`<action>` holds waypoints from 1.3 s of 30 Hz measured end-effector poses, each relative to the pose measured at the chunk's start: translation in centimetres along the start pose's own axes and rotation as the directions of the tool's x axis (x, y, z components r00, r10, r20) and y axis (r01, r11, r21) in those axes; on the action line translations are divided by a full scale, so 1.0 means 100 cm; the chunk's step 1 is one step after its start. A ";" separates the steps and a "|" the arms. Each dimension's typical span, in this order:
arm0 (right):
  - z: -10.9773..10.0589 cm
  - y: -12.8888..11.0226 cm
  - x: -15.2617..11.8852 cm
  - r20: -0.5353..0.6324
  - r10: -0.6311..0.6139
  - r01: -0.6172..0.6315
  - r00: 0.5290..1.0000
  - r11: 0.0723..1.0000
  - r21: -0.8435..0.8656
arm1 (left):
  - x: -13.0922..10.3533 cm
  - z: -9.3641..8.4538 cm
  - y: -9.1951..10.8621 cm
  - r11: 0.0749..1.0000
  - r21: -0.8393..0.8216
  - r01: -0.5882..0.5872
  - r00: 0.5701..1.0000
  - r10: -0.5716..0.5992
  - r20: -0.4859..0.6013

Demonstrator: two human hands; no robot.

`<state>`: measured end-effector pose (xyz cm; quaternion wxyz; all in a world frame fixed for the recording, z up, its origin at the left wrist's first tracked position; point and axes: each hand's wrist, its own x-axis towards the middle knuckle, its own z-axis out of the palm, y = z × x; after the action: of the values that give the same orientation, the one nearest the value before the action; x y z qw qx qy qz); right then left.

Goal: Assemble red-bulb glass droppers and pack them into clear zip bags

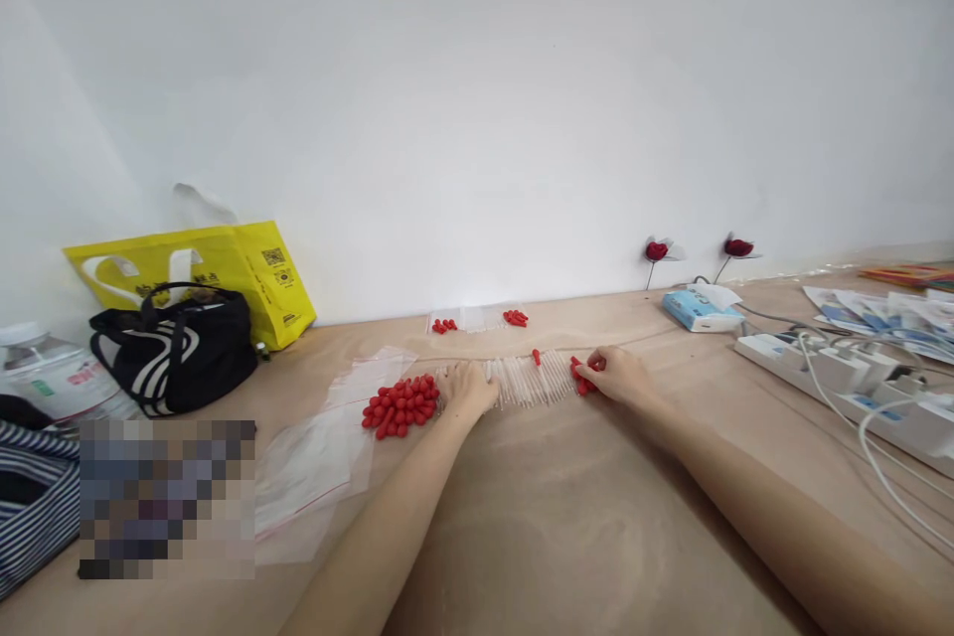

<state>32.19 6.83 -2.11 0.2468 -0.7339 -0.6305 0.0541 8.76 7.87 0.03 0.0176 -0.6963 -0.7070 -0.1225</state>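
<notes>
My left hand [467, 386] rests palm down over the left end of a row of thin clear sticks [522, 380], its thumb apart from its fingers. Just left of it lies a heap of small red drop-shaped pieces [400, 405]. My right hand [615, 375] is at the row's right end, thumb and fingertips closed on a red drop-shaped piece [579, 376]; its fingers partly hide the red pieces there. Another red piece [536, 357] sits at the top of the row between my hands. What lies beneath my left palm is hidden.
Clear plastic bags [317, 452] lie left of the heap. Behind are two small red groups [445, 326] on plastic. At left stand a yellow bag [287, 288] and a black bag [224, 353]. At right are a tissue pack [701, 308] and a power strip [771, 355] with cables.
</notes>
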 end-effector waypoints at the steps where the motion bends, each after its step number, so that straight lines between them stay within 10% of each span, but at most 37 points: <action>1: 0.000 -0.001 0.000 0.007 0.007 -0.007 1.000 1.000 -0.016 | 0.000 -0.001 0.000 1.000 0.013 -0.001 1.000 0.001 0.003; 14: 0.000 -0.011 -0.007 -0.051 0.054 -0.051 0.997 0.997 0.062 | -0.010 -0.017 -0.003 0.981 0.061 -0.182 0.983 0.184 -0.020; 18: 0.002 -0.021 -0.023 -0.027 -0.191 0.186 0.981 0.898 0.399 | -0.037 -0.031 -0.025 0.902 0.024 -0.430 0.903 0.430 0.014; 22: 0.009 -0.041 -0.052 0.001 -0.522 0.453 0.853 0.742 0.495 | -0.063 -0.032 -0.052 0.810 0.011 -0.586 0.810 0.585 0.039; 27: 0.013 -0.057 -0.069 0.061 -0.676 0.611 0.734 0.697 0.375 | -0.076 -0.019 -0.067 0.807 -0.102 -0.582 0.813 0.580 -0.049; 39: 0.021 -0.064 -0.076 0.054 -0.657 0.624 0.752 0.737 0.259 | -0.078 -0.011 -0.056 0.809 -0.265 -0.524 0.852 0.503 -0.148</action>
<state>24.09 0.75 -2.95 0.2859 -0.4329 -0.8503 0.0885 3.33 -0.01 -1.21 -0.0294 -0.8511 -0.4650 -0.2418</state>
